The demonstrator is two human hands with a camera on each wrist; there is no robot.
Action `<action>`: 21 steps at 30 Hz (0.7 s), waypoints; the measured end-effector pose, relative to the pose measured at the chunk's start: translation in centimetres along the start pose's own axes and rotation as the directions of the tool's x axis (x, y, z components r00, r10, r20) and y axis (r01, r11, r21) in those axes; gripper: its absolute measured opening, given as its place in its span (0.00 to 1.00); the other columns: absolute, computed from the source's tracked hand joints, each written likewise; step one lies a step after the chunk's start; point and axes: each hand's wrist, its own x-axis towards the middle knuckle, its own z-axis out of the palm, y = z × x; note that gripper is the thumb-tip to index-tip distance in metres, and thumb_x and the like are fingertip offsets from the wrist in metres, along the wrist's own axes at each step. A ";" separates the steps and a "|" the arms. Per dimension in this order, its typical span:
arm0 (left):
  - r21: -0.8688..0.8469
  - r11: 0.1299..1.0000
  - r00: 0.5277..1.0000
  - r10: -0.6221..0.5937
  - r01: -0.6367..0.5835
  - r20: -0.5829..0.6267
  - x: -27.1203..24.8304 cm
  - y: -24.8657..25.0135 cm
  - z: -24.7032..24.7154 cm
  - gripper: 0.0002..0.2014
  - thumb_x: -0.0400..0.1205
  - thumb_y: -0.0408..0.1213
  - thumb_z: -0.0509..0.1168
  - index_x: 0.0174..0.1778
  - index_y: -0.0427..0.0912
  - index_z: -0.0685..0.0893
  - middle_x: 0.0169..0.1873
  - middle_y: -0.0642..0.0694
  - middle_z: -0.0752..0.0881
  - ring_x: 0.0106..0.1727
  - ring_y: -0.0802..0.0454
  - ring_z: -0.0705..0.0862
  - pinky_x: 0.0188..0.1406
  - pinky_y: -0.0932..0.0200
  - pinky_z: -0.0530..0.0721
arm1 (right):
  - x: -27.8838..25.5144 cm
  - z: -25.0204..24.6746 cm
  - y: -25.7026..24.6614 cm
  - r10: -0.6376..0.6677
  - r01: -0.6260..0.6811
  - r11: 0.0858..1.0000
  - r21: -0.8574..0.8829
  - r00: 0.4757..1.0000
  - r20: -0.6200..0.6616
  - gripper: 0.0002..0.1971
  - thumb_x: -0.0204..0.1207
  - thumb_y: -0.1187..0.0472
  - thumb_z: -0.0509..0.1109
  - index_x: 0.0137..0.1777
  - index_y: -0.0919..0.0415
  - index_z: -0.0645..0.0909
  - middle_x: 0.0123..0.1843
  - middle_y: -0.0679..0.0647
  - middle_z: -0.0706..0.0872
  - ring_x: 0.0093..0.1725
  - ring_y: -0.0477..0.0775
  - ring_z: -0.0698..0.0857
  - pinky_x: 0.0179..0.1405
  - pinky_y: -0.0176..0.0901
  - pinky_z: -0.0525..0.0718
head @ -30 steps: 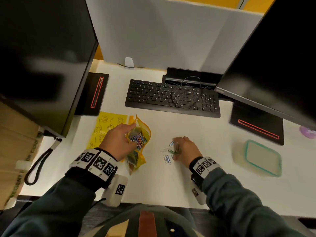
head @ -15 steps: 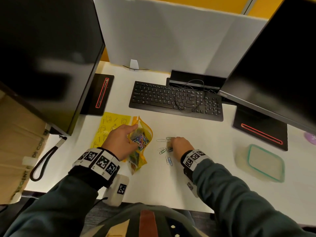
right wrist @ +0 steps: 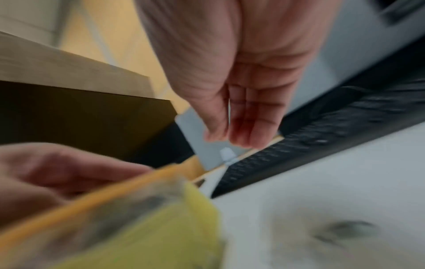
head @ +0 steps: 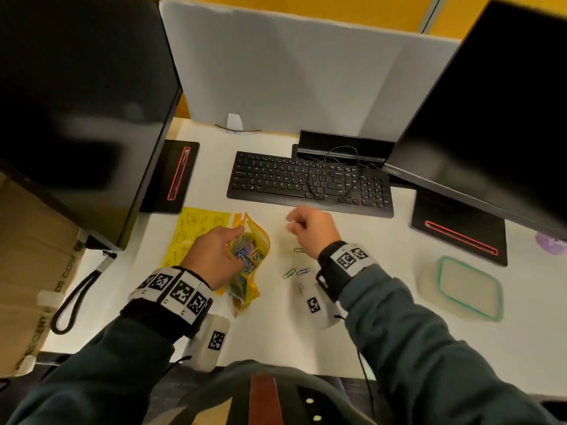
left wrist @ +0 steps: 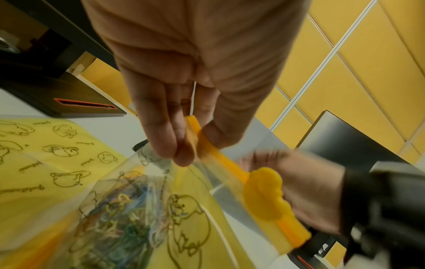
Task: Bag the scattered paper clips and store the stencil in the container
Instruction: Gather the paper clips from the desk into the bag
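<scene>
My left hand (head: 237, 233) pinches the orange zip edge of a yellow printed bag (head: 250, 256) and holds its mouth open; coloured paper clips lie inside. In the left wrist view, thumb and fingers (left wrist: 184, 152) clamp that edge of the bag (left wrist: 138, 209). My right hand (head: 294, 225) hovers blurred just right of the bag, its fingertips (right wrist: 216, 134) pinched together on paper clips that barely show. Three loose paper clips (head: 289, 273) lie on the desk below it. The yellow stencil (head: 196, 231) lies flat under my left hand. A translucent container (head: 439, 277) with a teal rim sits at the right.
A black keyboard (head: 310, 182) with a cable on it lies just beyond my hands. Two dark monitors (head: 76, 102) (head: 491, 118) overhang the desk, their bases (head: 175, 176) (head: 460, 231) standing on it. A cardboard box (head: 27, 271) and a black strap (head: 76, 296) are at the left.
My right hand has lifted off the desk from the clip pile and moved up toward the bag's mouth. Fewer clips lie on the desk. The left hand keeps its hold on the bag.
</scene>
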 end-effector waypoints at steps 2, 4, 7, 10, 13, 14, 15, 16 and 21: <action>-0.002 1.000 1.000 0.003 -0.003 -0.003 -0.1 -0.2 0.1 0.31 0.69 0.30 0.71 0.70 0.48 0.73 0.68 0.44 0.77 0.59 0.37 0.81 0.59 0.51 0.80 | -0.1 0.7 2.8 0.084 -0.061 0.973 -0.221 0.992 0.093 0.14 0.78 0.62 0.65 0.63 0.60 0.77 0.63 0.61 0.82 0.64 0.62 0.81 0.66 0.51 0.79; -0.003 1.000 1.000 0.010 -0.010 -0.006 -0.1 -0.2 0.1 0.31 0.69 0.30 0.71 0.69 0.48 0.74 0.67 0.44 0.77 0.59 0.38 0.80 0.59 0.51 0.80 | -1.2 2.1 4.5 0.127 -0.015 0.929 -0.371 0.951 0.281 0.26 0.76 0.52 0.67 0.73 0.58 0.67 0.74 0.61 0.71 0.75 0.64 0.69 0.74 0.57 0.72; 0.006 1.000 1.000 0.004 -0.004 -0.004 0.0 -0.4 0.0 0.31 0.69 0.31 0.71 0.69 0.48 0.74 0.67 0.43 0.77 0.61 0.37 0.80 0.61 0.51 0.79 | -3.2 4.0 5.3 0.077 0.107 0.906 -0.409 0.909 0.409 0.39 0.71 0.50 0.73 0.79 0.54 0.59 0.82 0.57 0.58 0.79 0.62 0.58 0.76 0.57 0.66; 0.000 1.000 1.000 0.007 -0.007 -0.005 0.1 -0.3 0.0 0.31 0.69 0.30 0.71 0.69 0.48 0.74 0.67 0.43 0.77 0.60 0.37 0.80 0.60 0.52 0.79 | -4.4 5.3 6.0 -0.038 0.210 0.882 -0.423 0.924 0.380 0.25 0.74 0.62 0.67 0.73 0.55 0.72 0.74 0.59 0.71 0.71 0.63 0.69 0.66 0.53 0.76; 0.000 1.000 1.000 0.012 -0.012 -0.006 0.1 -0.1 0.3 0.31 0.69 0.29 0.70 0.69 0.48 0.75 0.67 0.44 0.77 0.57 0.39 0.81 0.57 0.56 0.79 | -5.3 6.0 5.9 -0.080 0.239 0.863 -0.446 0.934 0.347 0.17 0.76 0.70 0.61 0.63 0.62 0.80 0.63 0.60 0.79 0.64 0.63 0.76 0.56 0.50 0.80; -0.002 1.000 1.000 0.012 -0.012 -0.005 0.1 0.0 0.4 0.30 0.69 0.29 0.70 0.69 0.48 0.75 0.67 0.44 0.77 0.56 0.40 0.82 0.56 0.57 0.78 | -5.5 6.0 5.7 -0.082 0.245 0.853 -0.461 0.935 0.345 0.16 0.76 0.71 0.60 0.61 0.64 0.80 0.60 0.62 0.79 0.62 0.63 0.77 0.54 0.50 0.80; -0.003 1.000 1.000 0.011 -0.011 -0.002 0.1 0.1 0.4 0.30 0.69 0.29 0.70 0.69 0.48 0.75 0.67 0.44 0.77 0.53 0.41 0.82 0.55 0.58 0.78 | -5.7 5.9 5.5 -0.080 0.247 0.848 -0.469 0.935 0.346 0.16 0.76 0.73 0.59 0.60 0.67 0.80 0.59 0.63 0.79 0.61 0.64 0.78 0.53 0.50 0.79; -0.003 1.000 1.000 0.012 -0.012 0.002 0.1 0.1 0.4 0.30 0.69 0.29 0.70 0.68 0.48 0.75 0.67 0.44 0.77 0.50 0.43 0.83 0.54 0.59 0.78 | -5.9 6.0 5.3 -0.078 0.244 0.851 -0.464 0.934 0.348 0.15 0.76 0.74 0.58 0.60 0.67 0.80 0.59 0.64 0.79 0.61 0.64 0.78 0.53 0.51 0.79; -0.010 1.000 1.000 0.026 -0.026 -0.004 0.1 0.2 0.5 0.30 0.69 0.28 0.70 0.68 0.49 0.75 0.67 0.44 0.77 0.32 0.50 0.80 0.48 0.60 0.78 | -6.1 6.7 4.4 0.025 0.094 0.902 -0.420 0.963 0.268 0.12 0.77 0.73 0.57 0.56 0.70 0.77 0.56 0.66 0.81 0.56 0.66 0.82 0.51 0.51 0.80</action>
